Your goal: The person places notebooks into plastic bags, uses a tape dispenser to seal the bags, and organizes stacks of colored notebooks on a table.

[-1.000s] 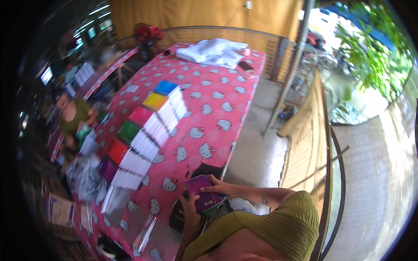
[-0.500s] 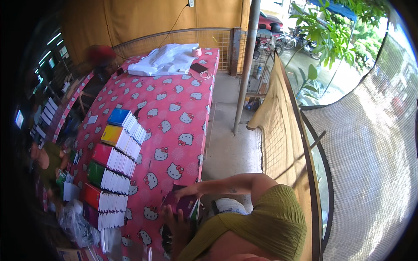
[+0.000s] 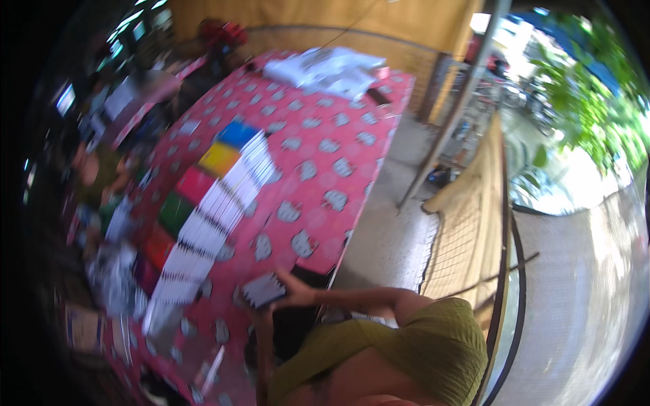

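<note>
My right hand (image 3: 296, 294) grips the right side of a small grey-purple booklet (image 3: 263, 289) at the near edge of the table. My left hand (image 3: 261, 315) reaches up under the same booklet and holds its lower edge; motion blur hides the fingers. A long row of stacked booklets (image 3: 210, 210) with white page edges and blue, yellow, red and green covers lies to the left of my hands on the red cloth with white cat figures (image 3: 318, 169).
A heap of white cloth (image 3: 325, 68) lies at the far end of the table. Another person (image 3: 88, 172) sits at the left side, with plastic bags and papers (image 3: 115, 284) nearby. A metal pole (image 3: 447, 115) and a mesh fence (image 3: 474, 203) stand to the right over a concrete floor.
The view has swung sideways and is blurred. The booklet stays in both hands, which now sit a little farther over the table edge.
</note>
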`<action>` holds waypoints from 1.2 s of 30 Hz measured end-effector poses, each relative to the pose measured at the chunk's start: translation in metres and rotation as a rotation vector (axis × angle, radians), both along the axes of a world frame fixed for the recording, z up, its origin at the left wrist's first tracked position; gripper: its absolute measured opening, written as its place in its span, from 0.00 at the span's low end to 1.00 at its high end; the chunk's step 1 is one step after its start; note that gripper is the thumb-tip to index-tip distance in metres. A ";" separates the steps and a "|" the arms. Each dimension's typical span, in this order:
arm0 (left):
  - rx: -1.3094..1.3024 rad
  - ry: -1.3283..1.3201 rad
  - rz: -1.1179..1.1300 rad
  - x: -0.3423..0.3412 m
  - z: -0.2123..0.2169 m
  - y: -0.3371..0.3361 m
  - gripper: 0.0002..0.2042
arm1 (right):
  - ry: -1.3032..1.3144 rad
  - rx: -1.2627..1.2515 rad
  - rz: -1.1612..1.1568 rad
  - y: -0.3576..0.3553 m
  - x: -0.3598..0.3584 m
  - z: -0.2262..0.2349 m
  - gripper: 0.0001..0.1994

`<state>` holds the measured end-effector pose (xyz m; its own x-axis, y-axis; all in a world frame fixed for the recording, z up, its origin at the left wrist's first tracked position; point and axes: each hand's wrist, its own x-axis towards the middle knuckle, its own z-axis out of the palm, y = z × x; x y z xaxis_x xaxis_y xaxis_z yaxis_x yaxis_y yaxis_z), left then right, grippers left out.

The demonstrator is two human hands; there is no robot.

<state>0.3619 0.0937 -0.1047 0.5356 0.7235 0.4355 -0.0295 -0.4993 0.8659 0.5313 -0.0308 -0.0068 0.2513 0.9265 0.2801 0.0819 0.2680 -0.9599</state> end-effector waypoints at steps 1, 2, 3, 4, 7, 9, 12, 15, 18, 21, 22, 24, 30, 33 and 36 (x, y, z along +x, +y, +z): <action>-0.014 0.041 0.006 -0.002 -0.008 -0.002 0.48 | -0.100 -0.053 -0.038 -0.003 0.007 0.003 0.44; -0.019 0.067 0.027 -0.012 0.000 -0.006 0.47 | -0.044 -0.078 0.013 0.007 0.003 -0.001 0.46; -0.035 0.082 0.009 -0.010 0.005 -0.010 0.46 | -0.008 -0.005 0.005 0.014 0.003 0.001 0.46; -0.055 0.103 -0.005 -0.009 0.011 -0.013 0.44 | 0.019 0.065 -0.011 0.019 0.004 0.003 0.46; -0.157 -0.059 -0.078 0.006 0.033 -0.023 0.38 | 0.116 -0.044 0.055 0.023 0.002 0.006 0.47; -0.190 -0.018 -0.113 0.011 0.052 -0.029 0.37 | 0.113 -0.053 0.048 0.019 0.002 -0.005 0.46; -0.295 0.000 -0.113 0.015 0.056 -0.030 0.36 | 0.061 -0.049 0.038 0.028 0.004 -0.014 0.45; -0.130 0.186 -0.048 0.007 0.068 -0.029 0.39 | 0.067 -0.104 0.076 0.025 0.005 -0.014 0.43; 0.129 0.494 -0.059 -0.006 0.134 -0.020 0.44 | -0.041 -0.131 0.101 0.023 0.017 -0.007 0.41; 0.399 0.541 0.109 0.010 0.223 -0.040 0.46 | 0.036 -0.100 0.129 0.024 0.021 -0.021 0.40; 0.489 0.546 0.132 0.019 0.221 -0.049 0.46 | 0.094 -0.098 0.151 0.025 0.021 -0.029 0.40; 0.670 0.559 0.176 0.035 0.215 -0.065 0.46 | 0.120 -0.066 0.162 0.026 0.019 -0.037 0.42; 0.561 0.633 0.102 0.019 0.205 -0.052 0.44 | 0.101 0.013 0.096 0.017 0.015 -0.021 0.48; -0.027 0.298 0.052 -0.014 0.127 -0.036 0.45 | 0.053 -0.006 0.095 0.019 0.003 -0.008 0.47; -0.221 0.234 0.002 0.001 0.112 -0.039 0.39 | 0.041 -0.028 0.083 0.022 0.005 -0.016 0.45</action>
<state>0.3627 0.0548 0.0076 0.6009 0.7882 0.1329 0.1842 -0.2984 0.9365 0.5363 -0.0090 -0.0230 0.1839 0.9520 0.2449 0.0211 0.2452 -0.9692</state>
